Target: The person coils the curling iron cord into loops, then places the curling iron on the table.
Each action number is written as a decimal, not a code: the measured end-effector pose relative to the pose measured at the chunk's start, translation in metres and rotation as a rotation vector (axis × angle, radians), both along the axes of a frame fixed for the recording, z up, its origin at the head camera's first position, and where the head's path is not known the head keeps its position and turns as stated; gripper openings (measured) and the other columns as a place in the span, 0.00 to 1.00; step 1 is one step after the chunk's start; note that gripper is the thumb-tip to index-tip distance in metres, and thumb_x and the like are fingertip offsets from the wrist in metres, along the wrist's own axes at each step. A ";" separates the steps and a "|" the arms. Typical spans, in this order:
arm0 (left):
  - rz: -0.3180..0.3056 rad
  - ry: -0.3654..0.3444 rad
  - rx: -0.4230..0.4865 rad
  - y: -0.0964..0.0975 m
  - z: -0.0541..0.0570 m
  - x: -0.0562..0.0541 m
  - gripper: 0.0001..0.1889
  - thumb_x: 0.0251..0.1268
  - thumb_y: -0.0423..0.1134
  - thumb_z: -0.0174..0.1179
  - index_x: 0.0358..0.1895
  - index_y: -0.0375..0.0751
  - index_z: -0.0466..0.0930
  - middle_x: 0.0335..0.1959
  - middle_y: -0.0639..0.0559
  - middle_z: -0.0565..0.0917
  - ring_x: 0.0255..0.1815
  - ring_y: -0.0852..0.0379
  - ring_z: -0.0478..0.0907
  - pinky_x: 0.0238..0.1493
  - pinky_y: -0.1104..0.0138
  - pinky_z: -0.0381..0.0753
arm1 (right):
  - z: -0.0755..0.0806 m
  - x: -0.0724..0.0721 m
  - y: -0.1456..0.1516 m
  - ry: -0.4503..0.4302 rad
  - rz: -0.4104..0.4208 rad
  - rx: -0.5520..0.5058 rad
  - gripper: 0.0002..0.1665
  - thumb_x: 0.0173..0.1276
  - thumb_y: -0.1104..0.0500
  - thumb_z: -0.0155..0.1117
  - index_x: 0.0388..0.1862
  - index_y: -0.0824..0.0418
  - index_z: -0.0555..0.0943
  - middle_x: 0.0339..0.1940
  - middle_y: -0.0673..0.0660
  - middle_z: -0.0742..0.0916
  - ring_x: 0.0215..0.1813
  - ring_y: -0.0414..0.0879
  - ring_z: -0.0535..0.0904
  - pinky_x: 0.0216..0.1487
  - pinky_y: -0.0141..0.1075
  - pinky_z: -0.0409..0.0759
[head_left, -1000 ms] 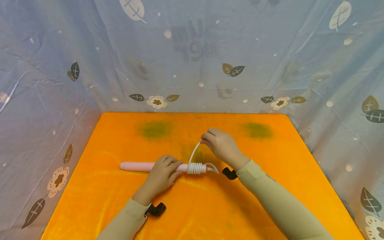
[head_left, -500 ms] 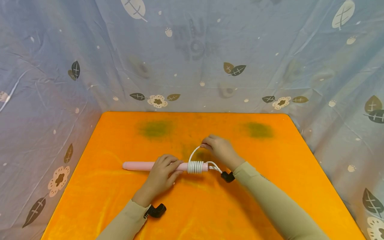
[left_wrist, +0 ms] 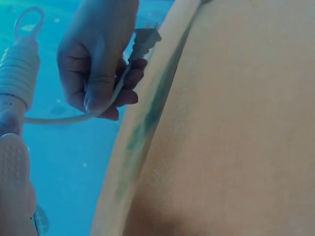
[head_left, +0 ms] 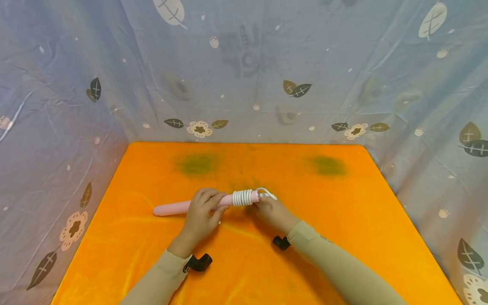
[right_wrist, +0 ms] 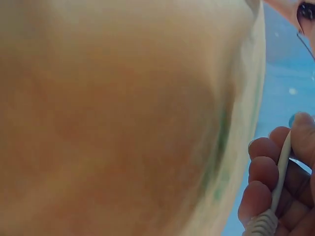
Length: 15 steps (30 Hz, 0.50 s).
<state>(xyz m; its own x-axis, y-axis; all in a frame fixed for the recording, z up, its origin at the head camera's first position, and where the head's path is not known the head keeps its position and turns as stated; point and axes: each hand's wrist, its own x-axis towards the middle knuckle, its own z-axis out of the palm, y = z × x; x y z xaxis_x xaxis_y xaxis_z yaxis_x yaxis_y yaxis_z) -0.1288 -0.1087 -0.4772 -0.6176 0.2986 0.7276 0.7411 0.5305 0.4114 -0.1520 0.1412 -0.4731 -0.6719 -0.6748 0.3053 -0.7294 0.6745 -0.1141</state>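
A slim pink hair iron (head_left: 173,209) lies slanted in the head view, its right end raised. Several turns of white cord (head_left: 242,197) wrap that end, and a small cord loop (head_left: 268,193) sticks out beyond it. My left hand (head_left: 203,212) grips the iron's middle; a textured pad (left_wrist: 14,157) on it shows in the left wrist view. Just below the wrapped end, my right hand (head_left: 275,215) holds the cord's loose length (right_wrist: 283,167) between thumb and fingers. A two-pin plug (left_wrist: 146,40) protrudes past those fingers in the left wrist view.
An orange cloth-covered table (head_left: 324,199) lies beneath, with dark greenish smudges near its far edge. Patterned grey-blue curtains (head_left: 244,84) enclose the back and both sides. A black device (head_left: 200,262) sits at the left wrist and another (head_left: 281,242) at the right.
My right hand has come down and nearer with the cord, from above the iron to below its end. The iron's wrapped end has tilted upward in the head view. My left hand keeps its grip.
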 end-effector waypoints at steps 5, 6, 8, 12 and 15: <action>0.033 -0.011 0.009 0.001 -0.001 0.000 0.19 0.53 0.37 0.72 0.49 0.36 0.84 0.44 0.46 0.81 0.47 0.44 0.74 0.51 0.52 0.71 | -0.003 0.007 -0.014 -0.120 -0.046 -0.119 0.03 0.69 0.61 0.63 0.34 0.56 0.80 0.27 0.47 0.81 0.30 0.38 0.74 0.36 0.31 0.76; 0.042 -0.013 0.013 0.001 -0.002 0.000 0.19 0.53 0.37 0.72 0.49 0.36 0.84 0.44 0.46 0.81 0.47 0.44 0.74 0.51 0.52 0.71 | -0.002 0.011 -0.017 -0.179 -0.058 -0.127 0.04 0.70 0.60 0.62 0.34 0.55 0.80 0.27 0.46 0.81 0.28 0.37 0.72 0.34 0.32 0.75; 0.059 -0.015 0.018 0.001 -0.004 -0.001 0.19 0.53 0.36 0.72 0.49 0.36 0.84 0.44 0.46 0.81 0.47 0.44 0.74 0.51 0.51 0.71 | 0.001 0.019 -0.023 -0.234 -0.078 -0.104 0.05 0.72 0.60 0.60 0.34 0.54 0.79 0.25 0.45 0.78 0.26 0.36 0.69 0.31 0.30 0.72; 0.101 -0.015 0.015 0.001 -0.006 -0.003 0.19 0.52 0.36 0.73 0.49 0.37 0.84 0.43 0.45 0.81 0.47 0.43 0.74 0.51 0.50 0.71 | 0.004 0.033 -0.032 -0.135 -0.038 -0.029 0.05 0.72 0.61 0.60 0.35 0.57 0.74 0.21 0.46 0.73 0.21 0.37 0.66 0.23 0.29 0.68; 0.127 -0.029 0.002 0.000 -0.007 -0.004 0.19 0.54 0.37 0.72 0.50 0.38 0.84 0.44 0.45 0.81 0.49 0.43 0.74 0.54 0.50 0.70 | 0.007 0.043 -0.037 -0.027 -0.007 0.075 0.07 0.71 0.62 0.60 0.38 0.60 0.71 0.19 0.47 0.70 0.20 0.37 0.66 0.19 0.28 0.67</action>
<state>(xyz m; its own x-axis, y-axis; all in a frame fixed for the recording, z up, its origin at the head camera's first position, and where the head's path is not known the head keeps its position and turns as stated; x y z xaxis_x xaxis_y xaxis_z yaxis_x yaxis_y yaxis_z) -0.1329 -0.1083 -0.4838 -0.6712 0.2150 0.7094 0.6557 0.6187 0.4328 -0.1088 0.1043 -0.4663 -0.6839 -0.6905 0.2358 -0.7221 0.6868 -0.0830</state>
